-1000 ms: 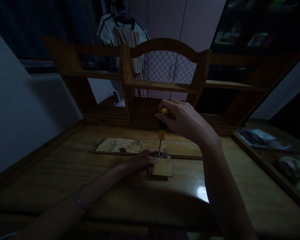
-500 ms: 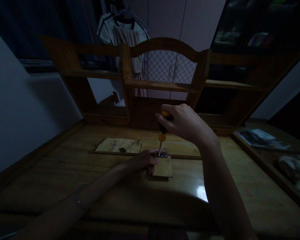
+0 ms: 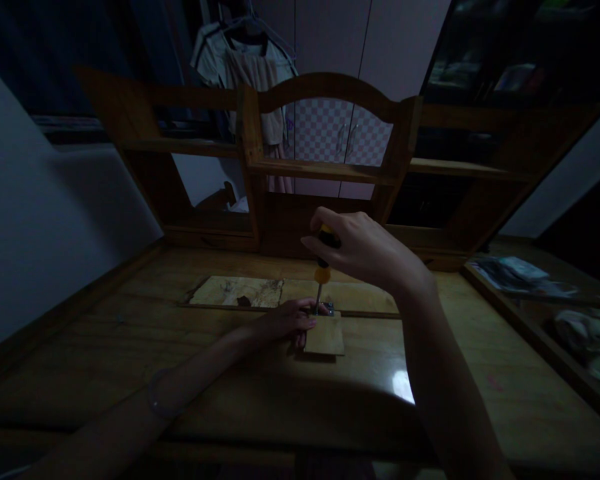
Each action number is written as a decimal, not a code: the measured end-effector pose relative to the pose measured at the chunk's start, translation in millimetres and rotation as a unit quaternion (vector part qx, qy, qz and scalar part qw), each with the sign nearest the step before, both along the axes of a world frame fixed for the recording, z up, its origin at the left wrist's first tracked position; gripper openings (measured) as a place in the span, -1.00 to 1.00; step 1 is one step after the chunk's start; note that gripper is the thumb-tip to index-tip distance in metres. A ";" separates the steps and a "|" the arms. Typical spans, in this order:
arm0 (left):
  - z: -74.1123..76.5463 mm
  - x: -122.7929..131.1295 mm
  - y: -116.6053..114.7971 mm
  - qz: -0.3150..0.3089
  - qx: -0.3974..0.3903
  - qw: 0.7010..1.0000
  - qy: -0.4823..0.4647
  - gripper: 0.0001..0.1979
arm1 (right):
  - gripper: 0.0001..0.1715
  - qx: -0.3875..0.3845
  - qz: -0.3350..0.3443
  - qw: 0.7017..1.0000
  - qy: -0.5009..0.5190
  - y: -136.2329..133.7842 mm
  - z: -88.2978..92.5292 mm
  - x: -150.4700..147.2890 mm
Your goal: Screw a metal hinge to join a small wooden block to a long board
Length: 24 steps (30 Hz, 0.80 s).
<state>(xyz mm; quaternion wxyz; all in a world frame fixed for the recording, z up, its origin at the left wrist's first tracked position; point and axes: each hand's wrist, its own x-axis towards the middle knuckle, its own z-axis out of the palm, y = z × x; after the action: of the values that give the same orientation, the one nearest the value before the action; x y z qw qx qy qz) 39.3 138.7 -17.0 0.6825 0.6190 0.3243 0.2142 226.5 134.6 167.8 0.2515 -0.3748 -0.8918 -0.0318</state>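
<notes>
screwdriver (image 3: 323, 274) is in right hand (image 3: 370, 248), items (image 3: 516, 78) in cabinet (image 3: 495, 41).

Your single view looks from your head, above the near edge of the worktop (image 3: 105, 353), facing forward and steeply down across it. It sits near enough that your forearms run in from the worktop's near side, with your left hand (image 3: 290, 320) and right hand (image 3: 363, 247) mid-view. Its wide reach takes in the wooden shelf unit (image 3: 325, 170) along the worktop's far side and the wardrobe (image 3: 330, 40) beyond.
</notes>
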 end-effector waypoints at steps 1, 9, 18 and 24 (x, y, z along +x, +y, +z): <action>0.5 0.0 -0.2 0.001 0.003 1.000 0.002 -0.44 | -0.76 0.001 -0.007 1.000 0.000 0.0 -0.2 0.0; 1.3 1.2 -1.1 0.009 -0.011 1.000 0.007 -0.43 | -0.87 0.006 0.014 1.000 -0.001 0.8 -1.4 -1.1; -1.4 -1.5 -0.8 -0.003 -0.002 1.000 -0.010 -0.49 | -0.75 -0.007 -0.008 1.000 -0.004 -1.3 1.2 0.7; -4.5 -0.6 2.2 -0.007 -0.007 1.000 -0.006 -0.45 | -0.78 0.021 -0.019 1.000 -0.006 -0.8 -1.7 -2.3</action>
<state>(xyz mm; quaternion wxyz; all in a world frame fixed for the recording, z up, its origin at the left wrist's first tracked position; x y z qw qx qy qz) 38.7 140.9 -21.5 0.6906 0.6148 0.3172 0.2109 224.2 133.8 166.1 0.2534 -0.3858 -0.8852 -0.0573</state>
